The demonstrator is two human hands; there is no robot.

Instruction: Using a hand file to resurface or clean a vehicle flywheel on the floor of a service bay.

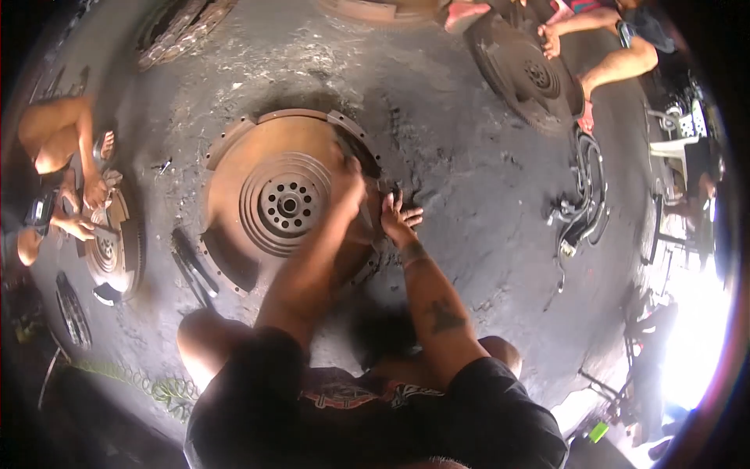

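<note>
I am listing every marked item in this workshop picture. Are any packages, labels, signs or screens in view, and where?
No package, label, sign or screen can be made out.
Only a printed design on the person's black shirt, at the bottom: red and pale shapes, too blurred to tell.
A small green object, lower right, is unclear.

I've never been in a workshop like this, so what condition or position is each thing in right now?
Rusty round clutch plate: lying flat on the floor, hub facing up.
Left hand: pressed on the plate's right edge, gripping a dark tool; blurred.
Right hand: fingers spread, resting at the plate's right rim.
Dark disc: tilted, steadied by another person's hand.
Smaller disc: flat on the floor, another person's hands on it.
Cables: heaped loose on the floor.
</note>
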